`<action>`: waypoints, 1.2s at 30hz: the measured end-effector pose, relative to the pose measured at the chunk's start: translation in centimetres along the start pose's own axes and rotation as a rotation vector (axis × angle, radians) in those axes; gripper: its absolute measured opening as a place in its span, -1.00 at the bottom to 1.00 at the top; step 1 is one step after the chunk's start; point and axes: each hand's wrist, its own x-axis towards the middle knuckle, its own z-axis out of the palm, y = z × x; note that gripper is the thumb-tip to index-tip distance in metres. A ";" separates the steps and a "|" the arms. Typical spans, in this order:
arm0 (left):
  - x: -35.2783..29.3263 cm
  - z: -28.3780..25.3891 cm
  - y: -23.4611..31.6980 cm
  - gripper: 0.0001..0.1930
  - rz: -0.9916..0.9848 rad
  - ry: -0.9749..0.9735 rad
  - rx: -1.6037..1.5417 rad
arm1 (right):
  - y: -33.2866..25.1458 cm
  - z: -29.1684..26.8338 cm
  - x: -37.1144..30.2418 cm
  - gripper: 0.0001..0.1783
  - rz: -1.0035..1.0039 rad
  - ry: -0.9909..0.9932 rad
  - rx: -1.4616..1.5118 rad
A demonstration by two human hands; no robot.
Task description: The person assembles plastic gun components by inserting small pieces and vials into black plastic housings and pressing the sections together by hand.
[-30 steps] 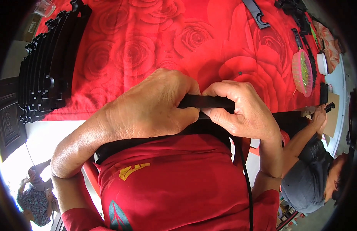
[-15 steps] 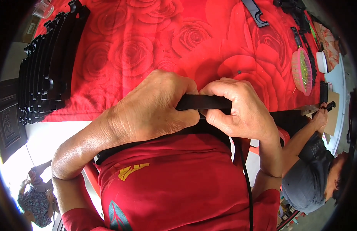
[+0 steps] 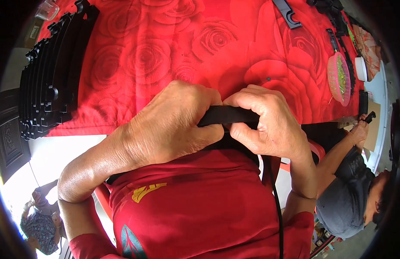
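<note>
Closest to the camera, the person's red shirt (image 3: pixel 200 207) fills the lower middle of the view, with a thin black cord (image 3: pixel 275 203) running down its right side. Just above it the two hands meet over a flat black plastic strip (image 3: pixel 228 115), which lies crosswise at the near edge of the table. The left hand (image 3: pixel 169 125) is closed over the strip's left end, fingers curled on top and thumb pressed along its lower edge. The right hand (image 3: pixel 269 123) is clenched round the right end, knuckles up, thumb tucked beneath. Both hands cover most of the strip, so only its middle stretch shows, and how it ends cannot be told.

Beyond the hands spreads a red tablecloth (image 3: pixel 174 47) patterned with roses. On its far left stands a row of black ribbed plastic parts (image 3: pixel 49 82), stacked on edge close together. Farther off to the right lie another black piece (image 3: pixel 287 13), a long dark strip (image 3: pixel 333 41) and a pink mesh basket (image 3: pixel 338 77), with a small white object (image 3: pixel 360 69) beside it.

At the right edge another person in a grey shirt (image 3: pixel 346 198) sits at the table, one hand holding a small black part (image 3: pixel 369 117). At the lower left, well apart, a third person (image 3: pixel 38 220) is seen on the pale floor.
</note>
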 end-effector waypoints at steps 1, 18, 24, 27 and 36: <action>0.1 -0.1 0.0 -0.73 0.015 -0.009 0.004 | 0.0 0.0 0.0 -0.75 0.003 0.000 -0.001; -0.2 -0.2 -0.1 -0.75 0.045 -0.003 0.023 | -0.1 -0.8 0.2 -0.70 0.041 -0.119 -0.011; -0.2 -0.1 0.2 -0.75 0.048 0.000 0.043 | -0.1 -0.5 0.0 -0.71 0.000 -0.072 -0.033; -0.1 -0.5 0.8 -0.76 -0.028 -0.036 0.000 | 0.0 -0.7 0.2 -0.70 0.014 -0.095 -0.013; 0.1 -0.5 0.4 -0.77 -0.003 0.000 -0.002 | 0.1 -1.4 0.8 -0.67 0.036 -0.144 -0.038</action>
